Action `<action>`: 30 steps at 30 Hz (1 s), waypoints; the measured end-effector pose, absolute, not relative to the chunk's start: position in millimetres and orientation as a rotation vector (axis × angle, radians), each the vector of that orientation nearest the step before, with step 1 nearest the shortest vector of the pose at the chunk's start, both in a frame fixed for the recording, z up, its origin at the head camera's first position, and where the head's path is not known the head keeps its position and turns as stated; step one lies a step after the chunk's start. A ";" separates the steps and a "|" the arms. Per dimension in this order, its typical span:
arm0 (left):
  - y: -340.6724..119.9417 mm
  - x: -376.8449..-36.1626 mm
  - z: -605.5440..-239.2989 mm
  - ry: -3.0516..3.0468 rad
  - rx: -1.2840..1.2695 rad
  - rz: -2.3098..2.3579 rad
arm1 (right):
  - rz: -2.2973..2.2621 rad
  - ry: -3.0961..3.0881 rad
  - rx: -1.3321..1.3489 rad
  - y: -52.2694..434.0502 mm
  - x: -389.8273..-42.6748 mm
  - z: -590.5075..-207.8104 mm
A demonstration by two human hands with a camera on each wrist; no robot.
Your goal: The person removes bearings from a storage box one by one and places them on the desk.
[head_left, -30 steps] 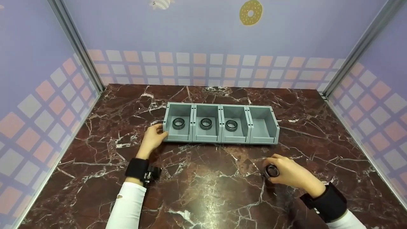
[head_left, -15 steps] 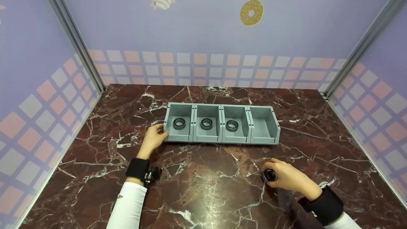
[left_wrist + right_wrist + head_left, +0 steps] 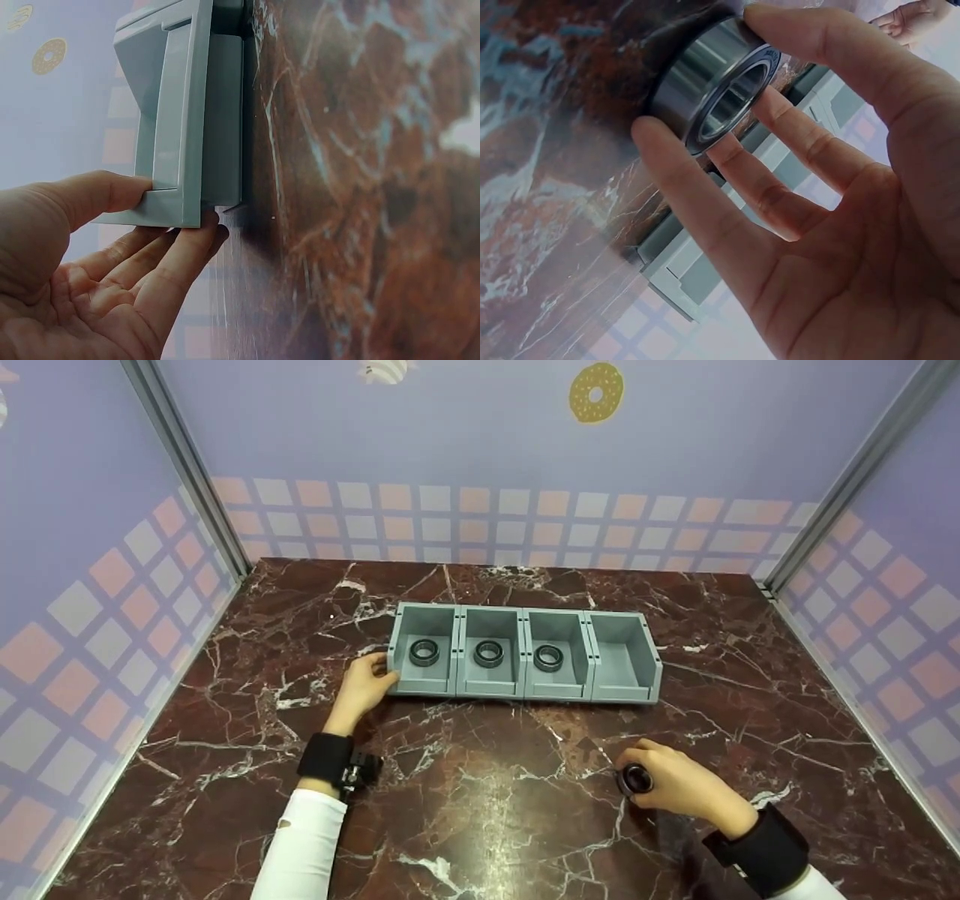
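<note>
A grey four-compartment bin (image 3: 525, 690) stands mid-table. Its three left compartments each hold a steel bearing ring (image 3: 424, 652) (image 3: 489, 653) (image 3: 548, 658); the rightmost compartment (image 3: 624, 664) holds nothing. My left hand (image 3: 369, 681) rests at the bin's left front corner. In the left wrist view the thumb (image 3: 112, 193) touches the front lip of the bin (image 3: 187, 112) and straight fingers (image 3: 184, 251) lie against its end. My right hand (image 3: 671, 786) hovers low over the table, nearer me and right of centre. It pinches a fourth bearing (image 3: 635, 780) (image 3: 716, 86) between thumb (image 3: 840, 49) and fingers (image 3: 675, 180).
The dark red marble table (image 3: 480, 810) is boxed in by lilac checkered walls on three sides, with metal posts (image 3: 187, 472) (image 3: 847, 472) at the back corners. Both wrists carry black bands with cameras (image 3: 352, 769).
My right hand has drawn slightly toward me with the bearing still pinched in it. The left hand and the bin have stayed where they were.
</note>
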State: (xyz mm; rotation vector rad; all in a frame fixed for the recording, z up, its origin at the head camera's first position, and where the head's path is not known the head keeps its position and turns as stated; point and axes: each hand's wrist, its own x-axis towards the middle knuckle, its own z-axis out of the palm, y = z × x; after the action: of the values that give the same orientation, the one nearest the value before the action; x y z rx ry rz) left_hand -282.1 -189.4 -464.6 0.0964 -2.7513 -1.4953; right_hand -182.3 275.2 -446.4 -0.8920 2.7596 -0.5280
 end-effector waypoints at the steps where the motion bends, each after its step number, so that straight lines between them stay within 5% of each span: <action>1: -189.3 -282.2 -464.6 -2.752 0.094 -1.492 | -0.526 2.760 -0.891 275.1 -182.3 -446.5; 30: -188.1 -281.7 -463.9 -2.747 0.096 -1.510 | -0.511 2.767 -0.891 276.2 -178.6 -448.4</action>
State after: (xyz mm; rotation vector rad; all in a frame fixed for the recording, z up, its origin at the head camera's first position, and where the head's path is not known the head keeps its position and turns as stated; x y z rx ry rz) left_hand -281.7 -188.1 -463.9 0.0962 -2.7468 -1.5100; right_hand -178.6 276.2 -448.4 -0.8908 2.7672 -0.5110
